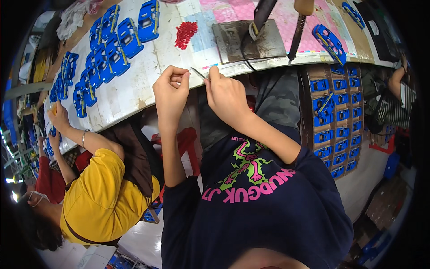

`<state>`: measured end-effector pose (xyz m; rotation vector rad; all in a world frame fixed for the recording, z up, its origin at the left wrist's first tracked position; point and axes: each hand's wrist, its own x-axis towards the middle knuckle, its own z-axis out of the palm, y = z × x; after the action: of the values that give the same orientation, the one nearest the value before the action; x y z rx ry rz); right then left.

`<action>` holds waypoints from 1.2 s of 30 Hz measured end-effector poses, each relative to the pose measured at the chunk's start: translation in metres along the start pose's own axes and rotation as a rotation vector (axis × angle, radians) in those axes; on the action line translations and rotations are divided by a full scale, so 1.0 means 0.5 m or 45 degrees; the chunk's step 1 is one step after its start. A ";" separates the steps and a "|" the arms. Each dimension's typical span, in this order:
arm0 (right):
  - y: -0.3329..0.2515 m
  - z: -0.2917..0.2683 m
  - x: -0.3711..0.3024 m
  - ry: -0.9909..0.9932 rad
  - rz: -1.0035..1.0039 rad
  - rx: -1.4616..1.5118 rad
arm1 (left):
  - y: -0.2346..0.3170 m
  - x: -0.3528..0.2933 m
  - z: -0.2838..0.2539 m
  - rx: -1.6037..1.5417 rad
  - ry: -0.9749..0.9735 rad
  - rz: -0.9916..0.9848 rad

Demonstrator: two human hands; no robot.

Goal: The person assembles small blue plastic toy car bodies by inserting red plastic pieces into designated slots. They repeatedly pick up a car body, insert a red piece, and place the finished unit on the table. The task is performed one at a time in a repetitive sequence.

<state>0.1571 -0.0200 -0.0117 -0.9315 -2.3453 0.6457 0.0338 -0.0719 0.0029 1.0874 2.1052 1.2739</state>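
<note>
at the near edge of the white worktable (145,67), the right hand (225,92) clamps a thin metal tool (198,72), aimed toward the left hand (171,87), whose fingertips pinch together, contents unclear. red pieces (186,35) lie beyond, seemingly piled for easy reach.

Bench (166,58) laid out around a plate (229,47).
Left of the plate lies a heap of pieces (186,35), with grouped toy cars (130,38) farther left; right of it, a single toy car (333,47). Before it are the left hand (171,89) and, further right, the right hand (227,96). A box (316,75) of cars sits before and right of it.
</note>
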 end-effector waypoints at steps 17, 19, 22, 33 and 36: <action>0.017 0.026 -0.023 -0.009 -0.177 0.032 | -0.006 0.005 0.015 0.165 0.024 0.065; 0.019 0.025 -0.026 -0.009 -0.179 0.036 | -0.008 0.007 0.013 0.126 0.022 0.037; 0.020 0.024 -0.030 0.002 -0.170 0.040 | -0.007 0.010 0.010 0.053 0.011 -0.026; 0.020 0.026 -0.021 0.038 -0.112 0.193 | -0.008 0.007 0.012 0.083 0.034 -0.003; 0.014 0.026 -0.025 0.012 -0.144 0.124 | -0.010 0.005 0.014 0.091 0.041 0.030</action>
<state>0.1601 -0.0277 -0.0294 -0.7520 -2.3172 0.7013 0.0352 -0.0676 -0.0047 1.1325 2.1832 1.2435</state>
